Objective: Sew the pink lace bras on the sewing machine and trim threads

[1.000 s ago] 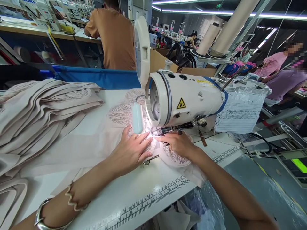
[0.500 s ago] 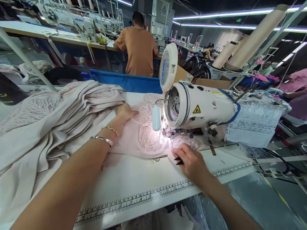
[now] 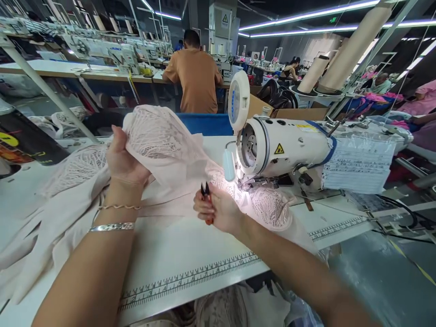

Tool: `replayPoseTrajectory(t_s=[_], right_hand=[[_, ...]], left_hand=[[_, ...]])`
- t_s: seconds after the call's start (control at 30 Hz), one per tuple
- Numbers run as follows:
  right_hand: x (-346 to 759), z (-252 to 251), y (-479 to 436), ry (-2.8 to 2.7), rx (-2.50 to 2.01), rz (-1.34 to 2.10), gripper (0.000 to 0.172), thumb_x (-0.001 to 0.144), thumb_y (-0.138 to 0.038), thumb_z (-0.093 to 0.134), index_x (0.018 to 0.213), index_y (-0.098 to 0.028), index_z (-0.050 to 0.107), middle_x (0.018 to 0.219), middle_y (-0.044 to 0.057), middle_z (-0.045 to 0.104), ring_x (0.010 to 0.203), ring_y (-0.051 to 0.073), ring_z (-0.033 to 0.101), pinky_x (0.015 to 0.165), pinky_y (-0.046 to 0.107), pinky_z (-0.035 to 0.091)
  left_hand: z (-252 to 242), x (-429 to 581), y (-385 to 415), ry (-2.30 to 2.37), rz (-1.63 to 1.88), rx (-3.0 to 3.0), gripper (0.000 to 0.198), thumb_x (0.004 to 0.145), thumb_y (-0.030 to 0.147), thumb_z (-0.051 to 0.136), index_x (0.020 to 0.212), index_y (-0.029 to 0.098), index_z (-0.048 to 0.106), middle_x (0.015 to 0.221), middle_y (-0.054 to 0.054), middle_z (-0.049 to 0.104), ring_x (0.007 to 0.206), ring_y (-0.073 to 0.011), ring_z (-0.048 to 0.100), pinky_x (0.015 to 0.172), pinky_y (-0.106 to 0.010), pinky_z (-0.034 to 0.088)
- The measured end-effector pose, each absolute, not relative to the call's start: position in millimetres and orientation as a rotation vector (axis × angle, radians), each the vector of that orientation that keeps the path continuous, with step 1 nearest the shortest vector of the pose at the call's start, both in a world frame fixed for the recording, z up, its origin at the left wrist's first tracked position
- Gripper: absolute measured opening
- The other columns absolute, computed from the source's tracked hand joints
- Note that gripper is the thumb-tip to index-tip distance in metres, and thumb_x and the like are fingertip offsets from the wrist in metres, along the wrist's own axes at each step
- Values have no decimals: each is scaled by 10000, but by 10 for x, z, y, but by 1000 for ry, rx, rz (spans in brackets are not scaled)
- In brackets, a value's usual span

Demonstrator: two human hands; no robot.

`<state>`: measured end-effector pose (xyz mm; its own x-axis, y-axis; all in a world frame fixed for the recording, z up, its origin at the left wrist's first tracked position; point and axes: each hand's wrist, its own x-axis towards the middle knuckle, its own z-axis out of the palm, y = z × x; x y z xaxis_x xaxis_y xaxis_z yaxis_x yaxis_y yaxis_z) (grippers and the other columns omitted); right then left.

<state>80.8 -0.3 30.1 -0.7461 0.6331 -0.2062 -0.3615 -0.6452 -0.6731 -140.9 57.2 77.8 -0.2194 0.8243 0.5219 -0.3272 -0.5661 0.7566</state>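
Note:
My left hand [image 3: 123,159] is closed on a pale pink lace garment piece [image 3: 160,141] and lifts it above the white sewing table [image 3: 184,254]. My right hand [image 3: 218,210] grips small thread snips [image 3: 205,190], blades pointing up at the lifted fabric. Just right of the snips stands the white sewing machine [image 3: 289,147], its lamp lighting more lace [image 3: 269,206] under the needle. A bracelet and a bangle sit on my left wrist.
A pile of the same pink pieces [image 3: 68,181] lies at the left of the table. A printed ruler [image 3: 190,277] runs along the front edge. A person in an orange shirt [image 3: 195,77] sits with back turned beyond a blue divider. Thread cones [image 3: 340,54] stand behind the machine.
My left hand has gone from flat by the needle to the pile and lifted a lace piece. My right hand has picked up the snips and moved left, up to the fabric.

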Motion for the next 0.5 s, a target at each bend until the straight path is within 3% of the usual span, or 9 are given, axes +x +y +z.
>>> replayPoseTrajectory(t_s=[0.13, 0.37, 0.5], right_hand=[[539, 501, 200, -475, -464, 2227, 447, 1068, -269, 257, 693, -184, 485, 581, -74, 207, 474, 109, 109, 395, 147, 231], [405, 616, 365, -373, -460, 2041, 459, 1073, -226, 265, 655, -185, 451, 566, -85, 169, 467, 103, 96, 381, 143, 184], [419, 533, 286, -487, -549, 1965, 441, 1060, -260, 376, 627, -190, 431, 533, -91, 179, 457, 93, 101, 385, 167, 166]], left_hand=[[779, -1420, 587, 718, 1850, 1262, 578, 954, 660, 413, 1181, 179, 641, 1452, -29, 578, 1403, -330, 413, 1170, -529, 360], [770, -1416, 582, 765, 1846, 1270, 606, 945, 682, 407, 1212, 186, 632, 1454, -54, 573, 1413, -346, 398, 1169, -558, 350], [934, -1429, 487, 731, 1867, 1322, 625, 946, 674, 399, 1260, 183, 625, 1429, -44, 598, 1410, -351, 392, 1185, -570, 325]])
